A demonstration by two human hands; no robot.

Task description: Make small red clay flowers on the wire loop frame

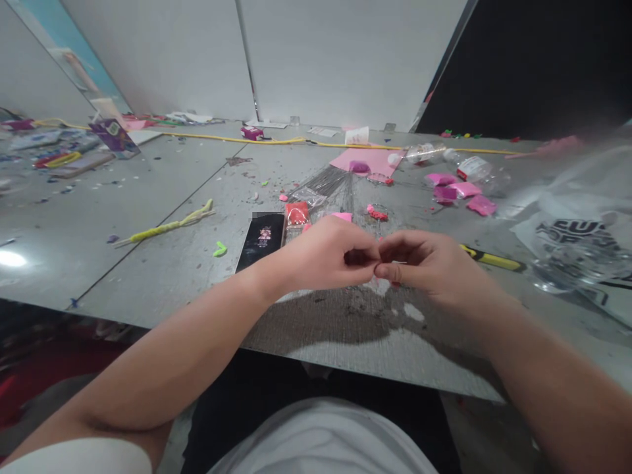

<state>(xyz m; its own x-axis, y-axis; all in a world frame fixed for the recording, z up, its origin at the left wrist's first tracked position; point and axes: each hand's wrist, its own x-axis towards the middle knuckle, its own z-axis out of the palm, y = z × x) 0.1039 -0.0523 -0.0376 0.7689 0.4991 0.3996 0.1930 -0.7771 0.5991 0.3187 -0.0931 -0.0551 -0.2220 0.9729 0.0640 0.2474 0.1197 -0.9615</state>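
Observation:
My left hand (336,257) and my right hand (419,263) meet fingertip to fingertip above the table. Both are closed in a pinch. A tiny bit of red shows under the right fingers, but whatever they grip is too small to name. Left of my left hand lies a phone (261,240) with its screen lit. Beside the phone is a small clear packet with red stuff (297,214) in it. Just beyond my hands sits a small red and pink clay-like piece (378,213) on a ring. A yellow and black cutter (494,259) lies behind my right hand.
Pink packets (467,189) and clear plastic bottles (474,168) lie back right, near a clear plastic bag (577,230). A bundle of dark strands (340,184) reaches to a pink sheet (380,158). Yellow-green twisted strands (162,229) lie left. A yellow cord (222,138) crosses the back.

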